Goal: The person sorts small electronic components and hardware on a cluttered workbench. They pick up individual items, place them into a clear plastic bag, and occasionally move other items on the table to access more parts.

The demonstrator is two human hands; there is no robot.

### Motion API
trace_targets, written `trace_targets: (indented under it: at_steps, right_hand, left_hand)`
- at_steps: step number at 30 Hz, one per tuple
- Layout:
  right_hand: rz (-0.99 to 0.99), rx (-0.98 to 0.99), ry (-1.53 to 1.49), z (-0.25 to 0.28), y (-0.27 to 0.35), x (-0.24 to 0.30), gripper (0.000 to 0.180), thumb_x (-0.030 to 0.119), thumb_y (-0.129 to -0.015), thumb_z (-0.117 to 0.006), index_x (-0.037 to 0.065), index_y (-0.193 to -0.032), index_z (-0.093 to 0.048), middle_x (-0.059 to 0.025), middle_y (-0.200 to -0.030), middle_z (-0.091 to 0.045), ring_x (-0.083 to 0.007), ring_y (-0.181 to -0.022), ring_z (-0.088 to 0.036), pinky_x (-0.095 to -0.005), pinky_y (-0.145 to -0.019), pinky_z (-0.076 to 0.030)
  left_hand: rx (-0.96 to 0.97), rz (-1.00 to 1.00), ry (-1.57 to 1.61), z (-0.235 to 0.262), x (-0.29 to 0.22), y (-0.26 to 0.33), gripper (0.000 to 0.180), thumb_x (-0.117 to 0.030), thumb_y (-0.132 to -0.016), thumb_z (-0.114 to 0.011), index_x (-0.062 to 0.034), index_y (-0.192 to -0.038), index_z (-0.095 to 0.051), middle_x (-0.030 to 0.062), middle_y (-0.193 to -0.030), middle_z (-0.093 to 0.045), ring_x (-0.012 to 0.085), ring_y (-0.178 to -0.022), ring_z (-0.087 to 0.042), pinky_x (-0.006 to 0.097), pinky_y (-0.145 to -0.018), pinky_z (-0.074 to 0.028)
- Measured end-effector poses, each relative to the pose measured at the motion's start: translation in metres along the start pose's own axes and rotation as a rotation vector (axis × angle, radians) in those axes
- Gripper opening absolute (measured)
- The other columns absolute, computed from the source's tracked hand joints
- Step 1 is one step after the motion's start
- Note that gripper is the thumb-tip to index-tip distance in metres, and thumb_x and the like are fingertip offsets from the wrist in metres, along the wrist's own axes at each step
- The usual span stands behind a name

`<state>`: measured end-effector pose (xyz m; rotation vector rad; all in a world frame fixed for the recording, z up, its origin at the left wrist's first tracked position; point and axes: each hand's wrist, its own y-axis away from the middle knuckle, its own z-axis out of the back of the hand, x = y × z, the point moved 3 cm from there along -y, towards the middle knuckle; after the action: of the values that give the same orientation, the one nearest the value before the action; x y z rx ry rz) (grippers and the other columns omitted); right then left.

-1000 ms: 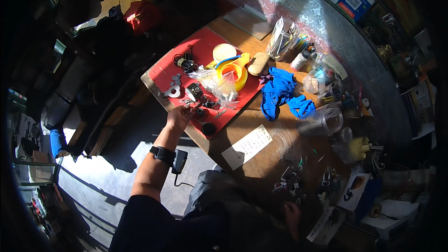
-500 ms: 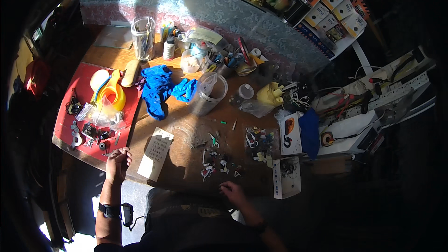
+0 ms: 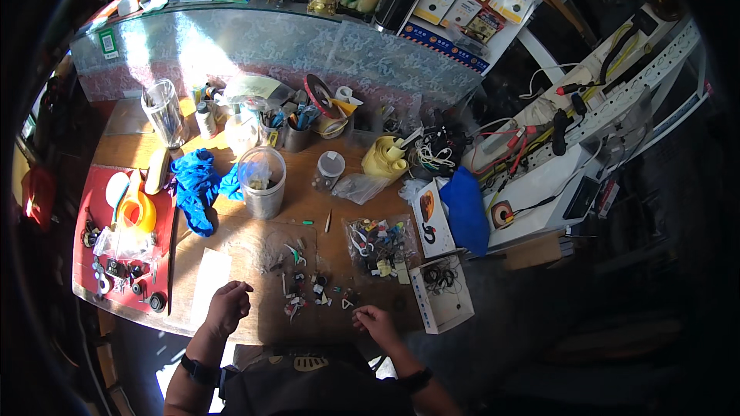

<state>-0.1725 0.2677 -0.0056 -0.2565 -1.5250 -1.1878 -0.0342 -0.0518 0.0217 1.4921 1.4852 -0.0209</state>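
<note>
My left hand (image 3: 230,306) hovers over the front edge of the wooden table, beside a sunlit sheet of paper (image 3: 210,277). Its fingers are curled in, and whatever they may hold is hidden. At the same edge, farther right, my right hand (image 3: 376,322) has its thumb and forefinger close together; anything between them is too small to make out. Just left of its fingertips lies a small white triangular piece (image 3: 347,303). Several small mixed parts (image 3: 319,285) are scattered between the two hands, and a clear bag of coloured parts (image 3: 381,240) lies beyond the right hand.
A red mat (image 3: 96,185) at left carries a yellow ring-shaped object (image 3: 137,214) and a black round part (image 3: 157,302). Behind are blue cloth (image 3: 196,189) and a clear tub (image 3: 262,192). A white box of wires (image 3: 451,316) stands at right.
The view has swung right. My left hand has left the red mat's corner for the paper's right side, uncovering the black round part. My right hand has shifted right of the triangular piece.
</note>
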Motion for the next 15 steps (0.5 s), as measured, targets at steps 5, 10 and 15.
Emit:
trace_targets:
  at_steps: [5, 10, 15]
  right_hand:
    - [0.143, -0.008, -0.197, 0.033, -0.055, 0.049, 0.019, 0.016, -0.091, -0.051, 0.003, -0.103, -0.058, -0.0048, -0.083, -0.062, -0.0108, -0.070, -0.060, -0.0226, -0.058, -0.046]
    - [0.154, -0.108, -0.358, 0.052, -0.139, 0.102, 0.018, 0.020, -0.090, -0.053, 0.006, -0.100, -0.057, -0.0052, -0.078, -0.061, -0.0134, -0.063, -0.060, -0.0247, -0.054, -0.047]
    - [0.075, -0.187, -0.446, 0.069, -0.214, 0.130, 0.016, 0.023, -0.088, -0.055, 0.008, -0.093, -0.056, -0.0043, -0.075, -0.061, -0.0139, -0.058, -0.060, -0.0250, -0.047, -0.046]
  left_hand:
    - [0.068, 0.011, 0.056, -0.028, -0.001, -0.017, 0.016, -0.016, -0.090, -0.049, -0.0018, -0.085, -0.054, 0.0010, -0.062, -0.044, 0.0116, -0.053, -0.041, 0.023, -0.047, -0.035]
    - [0.082, 0.095, -0.016, -0.071, -0.017, -0.044, 0.014, -0.014, -0.089, -0.049, -0.0011, -0.090, -0.055, 0.0046, -0.070, -0.052, 0.0152, -0.059, -0.050, 0.025, -0.054, -0.041]
    - [0.177, 0.112, -0.160, -0.132, -0.029, -0.084, 0.017, -0.011, -0.090, -0.047, 0.0020, -0.099, -0.052, 0.0094, -0.077, -0.058, 0.0178, -0.065, -0.057, 0.027, -0.061, -0.046]
